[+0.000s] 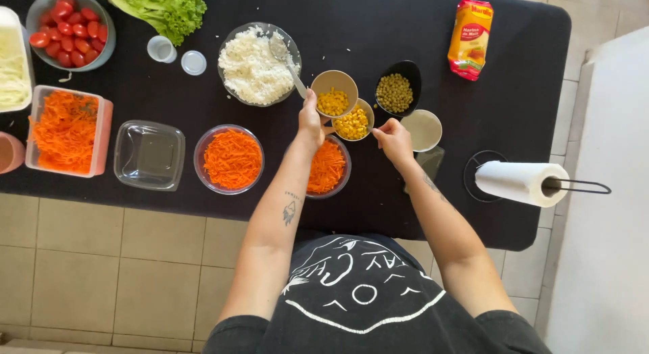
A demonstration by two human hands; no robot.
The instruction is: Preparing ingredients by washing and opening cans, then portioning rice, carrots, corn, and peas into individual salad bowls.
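My left hand (311, 121) pinches the small tan round bowl of yellow corn (334, 97) at centre frame, tilted over a 2nd corn bowl (354, 121). My right hand (393, 139) closes on something I cannot identify. Kernels could spill onto the black tabletop (378, 192).

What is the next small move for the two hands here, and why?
Probably tip more corn down. The left hand holds a tilted tan can of yellow corn over a small corn-filled cup, which the right hand steadies above a clear bowl of grated carrot.
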